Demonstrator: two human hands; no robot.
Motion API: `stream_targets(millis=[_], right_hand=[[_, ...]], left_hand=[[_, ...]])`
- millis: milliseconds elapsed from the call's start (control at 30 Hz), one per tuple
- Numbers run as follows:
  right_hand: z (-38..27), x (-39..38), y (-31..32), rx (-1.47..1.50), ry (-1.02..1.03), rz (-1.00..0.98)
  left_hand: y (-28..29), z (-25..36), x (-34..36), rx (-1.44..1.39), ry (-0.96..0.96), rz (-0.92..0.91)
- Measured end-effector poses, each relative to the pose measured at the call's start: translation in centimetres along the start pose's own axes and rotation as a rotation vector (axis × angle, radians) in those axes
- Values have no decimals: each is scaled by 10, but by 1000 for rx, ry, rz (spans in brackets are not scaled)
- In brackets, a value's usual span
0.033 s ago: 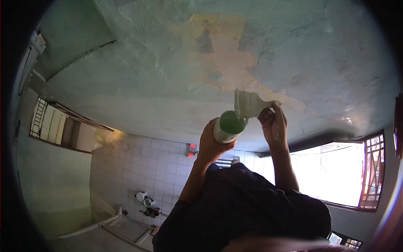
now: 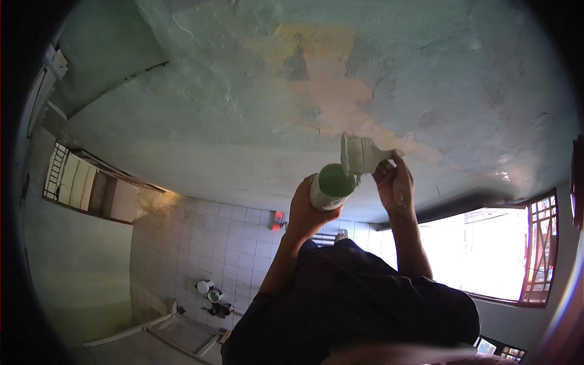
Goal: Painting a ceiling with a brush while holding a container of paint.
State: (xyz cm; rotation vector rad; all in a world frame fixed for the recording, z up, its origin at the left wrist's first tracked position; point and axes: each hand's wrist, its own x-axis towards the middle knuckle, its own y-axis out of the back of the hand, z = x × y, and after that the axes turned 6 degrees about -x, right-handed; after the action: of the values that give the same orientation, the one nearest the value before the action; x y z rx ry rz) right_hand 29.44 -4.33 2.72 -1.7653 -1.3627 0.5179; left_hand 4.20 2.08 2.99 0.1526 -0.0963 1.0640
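Head view, cup [image 2: 321, 198] in left hand [image 2: 302, 211], green inside

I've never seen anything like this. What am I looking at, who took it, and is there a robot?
No robot here: these are a person's own bare hands. The view comes from a wide fisheye camera worn on the person's head, so straight edges look bent and the forearms come in from below.

The left hand grips a round container, green inside. The right hand holds a wide flat brush by its handle, close to the container's rim; I can't tell whether they touch.

Beyond is a greenish wall with a pale, peeled-looking patch. Farther down, a few small pots stand together on the tiled floor.
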Motion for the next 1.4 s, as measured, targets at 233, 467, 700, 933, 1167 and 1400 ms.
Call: stream_targets(millis=[233, 467, 700, 933, 1167, 1400], right_hand=[[12, 12, -52, -40, -105, 154], [-30, 64, -128, -342, 374, -114], [-77, 109, -267, -1309, 1523, 2], [-151, 110, -285, -1501, 2002, 580], [-76, 179, -320, -1627, 1824, 248], [-38, 183, -370, -1467, 1524, -246]], left_hand=[[6, -4, -11, -43, -32, 11], [8, 2, -20, -45, -50, 54], [17, -12, -30, -19, -68, 116], [29, -11, -44, 24, -77, 208], [29, -16, -38, 37, -69, 208], [19, -12, -29, 12, -68, 140]])
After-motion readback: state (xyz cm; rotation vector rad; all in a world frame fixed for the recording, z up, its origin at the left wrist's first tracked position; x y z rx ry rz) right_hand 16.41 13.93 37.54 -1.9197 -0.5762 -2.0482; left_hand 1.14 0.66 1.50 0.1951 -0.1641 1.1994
